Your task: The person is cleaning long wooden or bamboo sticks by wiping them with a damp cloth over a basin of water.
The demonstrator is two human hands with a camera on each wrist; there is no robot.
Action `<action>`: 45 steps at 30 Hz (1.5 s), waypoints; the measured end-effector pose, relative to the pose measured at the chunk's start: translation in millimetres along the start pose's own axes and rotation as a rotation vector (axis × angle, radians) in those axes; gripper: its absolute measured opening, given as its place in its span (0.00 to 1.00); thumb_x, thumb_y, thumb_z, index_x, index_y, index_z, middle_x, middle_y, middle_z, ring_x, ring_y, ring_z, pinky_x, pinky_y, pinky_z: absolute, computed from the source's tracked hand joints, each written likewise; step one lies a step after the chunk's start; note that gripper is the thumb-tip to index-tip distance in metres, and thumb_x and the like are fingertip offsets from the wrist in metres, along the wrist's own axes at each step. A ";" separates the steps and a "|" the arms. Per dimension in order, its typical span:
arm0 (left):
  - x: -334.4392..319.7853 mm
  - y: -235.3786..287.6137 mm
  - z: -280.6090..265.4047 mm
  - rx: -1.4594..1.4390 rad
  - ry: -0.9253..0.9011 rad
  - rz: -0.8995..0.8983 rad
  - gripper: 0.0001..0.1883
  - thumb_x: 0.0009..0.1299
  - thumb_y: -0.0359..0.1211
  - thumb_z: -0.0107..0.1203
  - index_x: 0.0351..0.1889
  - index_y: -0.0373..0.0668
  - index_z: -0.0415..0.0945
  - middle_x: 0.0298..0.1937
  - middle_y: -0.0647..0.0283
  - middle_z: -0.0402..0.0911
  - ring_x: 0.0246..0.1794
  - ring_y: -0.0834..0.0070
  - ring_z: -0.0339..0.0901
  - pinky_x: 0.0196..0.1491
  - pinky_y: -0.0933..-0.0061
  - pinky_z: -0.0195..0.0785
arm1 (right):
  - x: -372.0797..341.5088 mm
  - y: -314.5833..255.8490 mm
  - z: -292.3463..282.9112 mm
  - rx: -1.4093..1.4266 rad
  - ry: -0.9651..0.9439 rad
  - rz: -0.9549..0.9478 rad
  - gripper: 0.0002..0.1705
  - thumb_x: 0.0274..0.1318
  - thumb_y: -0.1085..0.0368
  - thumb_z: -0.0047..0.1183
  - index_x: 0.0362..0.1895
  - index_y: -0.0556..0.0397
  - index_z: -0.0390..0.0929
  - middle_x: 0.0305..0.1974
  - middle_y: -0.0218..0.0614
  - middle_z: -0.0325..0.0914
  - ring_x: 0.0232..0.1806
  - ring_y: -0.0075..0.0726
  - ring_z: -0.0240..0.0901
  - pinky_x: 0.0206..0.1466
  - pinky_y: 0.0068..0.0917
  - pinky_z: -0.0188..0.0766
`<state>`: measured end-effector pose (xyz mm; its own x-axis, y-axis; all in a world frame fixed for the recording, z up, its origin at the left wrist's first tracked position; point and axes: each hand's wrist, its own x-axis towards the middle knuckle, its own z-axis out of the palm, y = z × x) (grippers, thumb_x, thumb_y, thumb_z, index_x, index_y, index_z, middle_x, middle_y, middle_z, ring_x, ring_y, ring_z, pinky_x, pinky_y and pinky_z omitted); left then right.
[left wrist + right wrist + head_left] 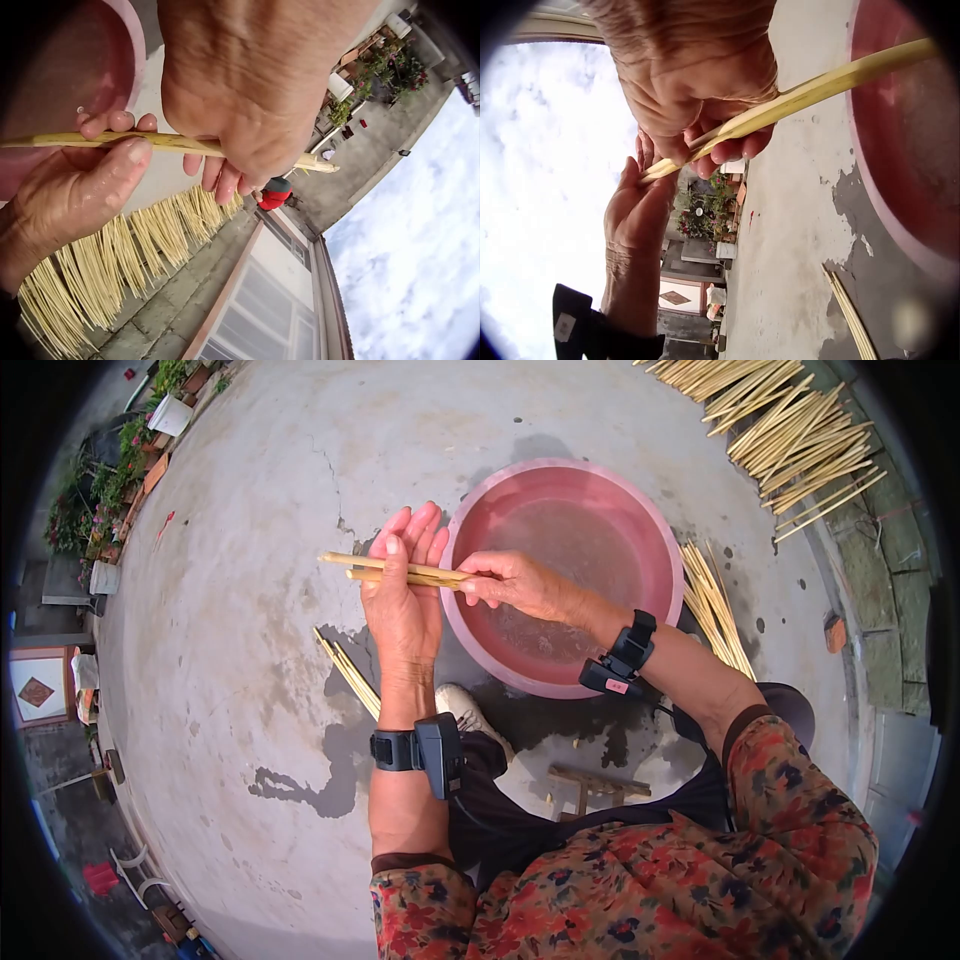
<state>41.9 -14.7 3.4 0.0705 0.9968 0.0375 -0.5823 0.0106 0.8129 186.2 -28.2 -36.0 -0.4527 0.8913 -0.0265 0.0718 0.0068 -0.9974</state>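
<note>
At 9 o'clock from the pink basin [560, 480], the left hand [405, 600] holds two pale stalk lengths [435, 571], its thumb clamped over them and the other fingers extended, probably to stop them rolling off the palm. Whether they are one split stalk, I cannot tell. The right hand [520, 585] pinches them just to the 3 o'clock side, presumably to steady them; both wrist views show stalk running on past its fingers toward the basin. On the ground, a loose bundle [718, 615] lies near the basin at 3 o'clock and a small bunch [350, 678] at 8, likely within easy reach. Fanned rows [795, 440] lie well apart at 2 o'clock, perhaps spread for air.
</note>
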 end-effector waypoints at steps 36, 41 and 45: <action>0.3 45.4 -58.8 0.053 0.291 0.326 0.11 0.71 0.38 0.37 0.31 0.41 0.64 0.15 0.74 0.46 0.15 0.84 0.41 0.19 0.83 0.41 | -128.2 300.1 -122.0 -0.573 0.838 0.375 0.05 0.48 0.66 0.46 0.30 0.52 0.72 0.31 0.45 0.73 0.36 0.50 0.69 0.38 0.37 0.65; 0.9 26.1 -44.3 0.133 0.332 0.380 0.12 0.70 0.38 0.38 0.32 0.41 0.65 0.15 0.74 0.48 0.15 0.83 0.43 0.21 0.83 0.43 | -123.6 327.9 -106.4 0.100 1.186 0.655 0.11 0.51 0.62 0.46 0.33 0.59 0.71 0.28 0.42 0.72 0.33 0.41 0.73 0.35 0.31 0.70; 5.8 7.0 -34.7 0.083 0.400 0.356 0.12 0.69 0.41 0.40 0.33 0.42 0.66 0.18 0.71 0.54 0.20 0.80 0.53 0.31 0.76 0.55 | -93.5 245.0 -67.5 1.018 0.696 0.561 0.18 0.58 0.57 0.41 0.39 0.61 0.67 0.32 0.43 0.70 0.33 0.42 0.73 0.37 0.35 0.74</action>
<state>10.2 -6.0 -10.8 -0.4432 0.8899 0.1080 -0.4471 -0.3238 0.8338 306.1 -79.3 -273.4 -0.0187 0.7080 -0.7060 -0.7250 -0.4958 -0.4780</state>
